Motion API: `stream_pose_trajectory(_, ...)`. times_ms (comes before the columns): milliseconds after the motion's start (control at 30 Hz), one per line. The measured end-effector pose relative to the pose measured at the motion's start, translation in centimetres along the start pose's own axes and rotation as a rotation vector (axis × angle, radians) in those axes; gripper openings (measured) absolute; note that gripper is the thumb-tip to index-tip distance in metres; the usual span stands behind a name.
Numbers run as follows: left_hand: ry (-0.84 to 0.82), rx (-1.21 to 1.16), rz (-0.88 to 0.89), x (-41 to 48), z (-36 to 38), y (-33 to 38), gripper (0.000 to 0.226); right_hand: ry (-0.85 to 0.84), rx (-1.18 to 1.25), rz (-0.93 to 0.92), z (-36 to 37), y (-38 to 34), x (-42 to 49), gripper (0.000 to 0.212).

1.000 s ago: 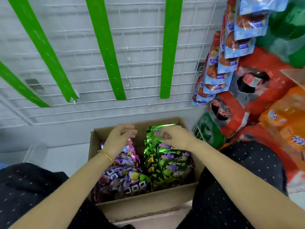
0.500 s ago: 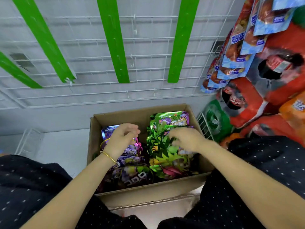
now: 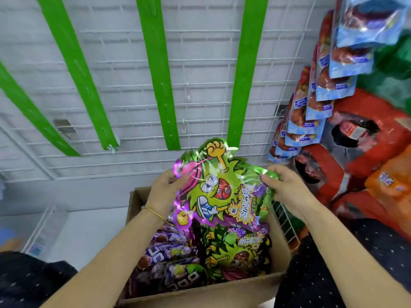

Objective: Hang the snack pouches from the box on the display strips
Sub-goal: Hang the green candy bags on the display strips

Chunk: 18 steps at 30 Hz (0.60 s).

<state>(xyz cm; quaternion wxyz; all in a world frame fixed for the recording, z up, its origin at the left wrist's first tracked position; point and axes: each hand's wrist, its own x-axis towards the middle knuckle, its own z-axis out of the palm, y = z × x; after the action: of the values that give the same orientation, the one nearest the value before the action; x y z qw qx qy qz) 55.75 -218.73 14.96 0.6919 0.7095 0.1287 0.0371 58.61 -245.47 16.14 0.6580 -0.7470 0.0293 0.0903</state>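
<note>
Strips (image 3: 159,74): four; pouch (image 3: 219,185) aloft: apparently one.

A white wire grid (image 3: 124,70) backs the scene. At its right edge blue packets (image 3: 320,107) hang in an overlapping column; red bags (image 3: 375,161), an orange bag (image 3: 395,181) and a green bag (image 3: 395,70) pile beside them. A wire rack (image 3: 47,230) stands on the floor (image 3: 93,232), left.
</note>
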Motion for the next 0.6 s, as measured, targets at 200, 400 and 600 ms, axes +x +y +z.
stream_pose_trajectory(200,-0.117,0.304,0.323,1.2,1.5,6.0,0.025,0.176,-0.553,-0.439,2.1,-2.6,-0.1,0.068)
stream_pose_trajectory(400,-0.381,0.687,0.557,4.3,4.9,11.7,0.023,0.195,-0.667,-0.658,3.6,-7.5,3.2,0.048)
stream_pose_trajectory(600,-0.332,0.486,0.461,8.2,8.3,13.3,0.015,0.318,-0.358,-0.574,-0.6,-8.3,6.1,0.011)
